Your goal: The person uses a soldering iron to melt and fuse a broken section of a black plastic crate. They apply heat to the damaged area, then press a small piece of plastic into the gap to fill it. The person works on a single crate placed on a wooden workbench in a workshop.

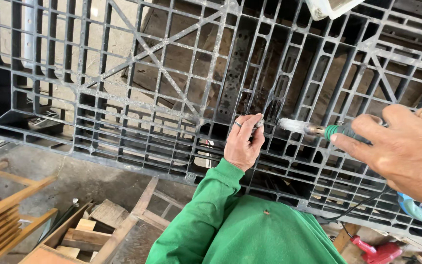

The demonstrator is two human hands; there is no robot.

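Note:
A large black plastic pallet (162,49) stands upright in front of me, dusty, with an open grid of ribs. My left hand (244,144), in a green sleeve and wearing a ring, pinches a small grey strip (259,121) against a rib near the pallet's middle. My right hand (406,146) grips the green handle of a heating tool (338,131). Its metal tip (291,125) points left and ends a few centimetres from my left fingertips. The tip touches or nearly touches the same rib.
Wooden planks and a wooden pallet frame (98,230) lie on the concrete floor at lower left. A red power tool (377,252) rests at lower right, with a black cable (362,205) running up along the pallet. A white object (328,7) shows at the top edge.

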